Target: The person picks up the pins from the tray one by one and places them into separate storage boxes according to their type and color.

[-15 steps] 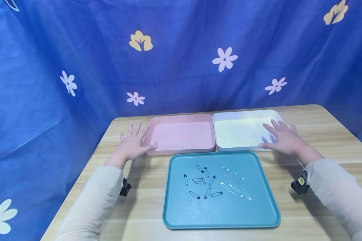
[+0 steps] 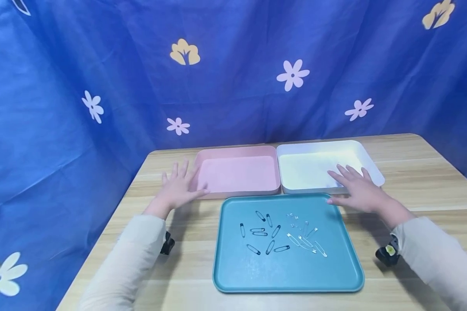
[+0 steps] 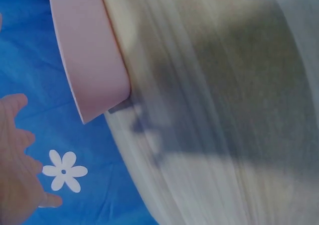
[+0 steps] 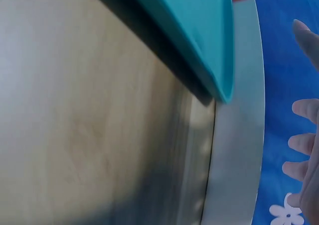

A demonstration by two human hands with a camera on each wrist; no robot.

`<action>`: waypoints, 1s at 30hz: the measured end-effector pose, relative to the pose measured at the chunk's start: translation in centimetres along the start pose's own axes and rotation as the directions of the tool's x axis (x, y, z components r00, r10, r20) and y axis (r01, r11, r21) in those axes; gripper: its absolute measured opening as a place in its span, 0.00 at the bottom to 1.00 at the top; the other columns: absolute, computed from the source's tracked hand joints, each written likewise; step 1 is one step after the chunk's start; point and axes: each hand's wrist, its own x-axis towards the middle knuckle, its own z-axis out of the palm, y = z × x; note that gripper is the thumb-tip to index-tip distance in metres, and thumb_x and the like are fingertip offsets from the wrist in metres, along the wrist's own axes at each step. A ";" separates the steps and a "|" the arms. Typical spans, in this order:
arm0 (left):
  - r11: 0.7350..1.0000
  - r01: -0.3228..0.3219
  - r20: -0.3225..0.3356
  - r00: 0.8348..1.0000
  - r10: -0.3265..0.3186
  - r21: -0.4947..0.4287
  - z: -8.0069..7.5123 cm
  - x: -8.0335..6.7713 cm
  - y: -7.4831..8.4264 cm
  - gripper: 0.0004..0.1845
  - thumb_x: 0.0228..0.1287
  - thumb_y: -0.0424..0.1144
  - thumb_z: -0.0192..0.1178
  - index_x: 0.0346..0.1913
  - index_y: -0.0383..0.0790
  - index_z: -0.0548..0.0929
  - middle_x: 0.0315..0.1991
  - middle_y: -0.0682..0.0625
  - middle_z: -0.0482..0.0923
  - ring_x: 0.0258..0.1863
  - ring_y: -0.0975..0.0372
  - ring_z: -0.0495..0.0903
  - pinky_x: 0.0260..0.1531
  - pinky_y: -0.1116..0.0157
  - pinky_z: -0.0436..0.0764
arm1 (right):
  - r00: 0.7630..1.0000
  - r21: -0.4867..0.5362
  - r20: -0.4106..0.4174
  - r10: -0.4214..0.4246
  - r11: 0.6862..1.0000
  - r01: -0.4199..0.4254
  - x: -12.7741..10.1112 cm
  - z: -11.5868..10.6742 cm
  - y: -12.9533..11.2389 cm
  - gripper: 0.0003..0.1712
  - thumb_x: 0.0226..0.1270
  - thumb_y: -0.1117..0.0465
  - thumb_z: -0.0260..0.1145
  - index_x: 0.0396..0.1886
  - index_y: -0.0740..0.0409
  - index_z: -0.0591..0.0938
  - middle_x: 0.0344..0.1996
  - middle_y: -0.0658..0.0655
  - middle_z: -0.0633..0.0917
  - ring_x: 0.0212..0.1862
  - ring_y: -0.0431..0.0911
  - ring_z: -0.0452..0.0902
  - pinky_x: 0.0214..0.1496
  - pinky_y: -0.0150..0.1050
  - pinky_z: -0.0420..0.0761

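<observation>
— What's nearest on the desk (image 2: 179, 259)?
— A teal tray (image 2: 237, 268) with safety pins (image 2: 282, 235) lying loose in it.
— And the hands?
— Left hand (image 2: 177, 189) flat, fingers spread, empty, beside the pink tray (image 2: 237, 172). Right hand (image 2: 357, 190) likewise spread and empty, over the white tray's (image 2: 315, 166) near edge.

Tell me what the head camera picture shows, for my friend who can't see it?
Two open hands, the left hand and the right hand, hover over a wooden table, by a pink tray and a white tray. Nearer, a teal tray holds scattered safety pins.
</observation>
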 end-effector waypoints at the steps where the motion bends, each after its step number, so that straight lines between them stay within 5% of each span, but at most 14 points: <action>1: 1.000 -0.002 0.001 1.000 0.002 0.004 0.1 0.1 0.0 0.46 0.48 0.70 0.44 0.67 0.53 0.41 0.66 0.41 0.31 0.61 0.44 0.26 0.48 0.36 0.30 | 1.000 0.000 -0.001 -0.011 1.000 0.011 -0.1 0.1 -0.1 0.50 0.48 0.32 0.55 0.66 0.54 0.54 0.63 0.68 0.51 0.62 0.64 0.41 0.57 0.61 0.30; 15: 1.000 -0.010 0.020 1.000 0.009 0.022 1.5 0.3 0.3 0.49 0.45 0.74 0.38 0.67 0.50 0.44 0.66 0.41 0.31 0.61 0.44 0.25 0.49 0.37 0.30 | 0.988 0.008 -0.002 -0.154 0.988 0.154 -1.9 1.5 -2.6 0.49 0.46 0.33 0.58 0.62 0.59 0.61 0.61 0.68 0.58 0.60 0.63 0.50 0.59 0.57 0.45; 30: 1.000 0.001 0.029 1.000 -0.002 0.004 2.0 0.6 0.5 0.48 0.46 0.74 0.38 0.67 0.50 0.45 0.66 0.39 0.36 0.61 0.41 0.30 0.50 0.37 0.33 | 0.967 0.015 -0.006 -0.254 0.967 0.254 -2.4 2.6 -4.6 0.48 0.48 0.35 0.58 0.62 0.60 0.61 0.61 0.64 0.58 0.61 0.60 0.50 0.60 0.55 0.47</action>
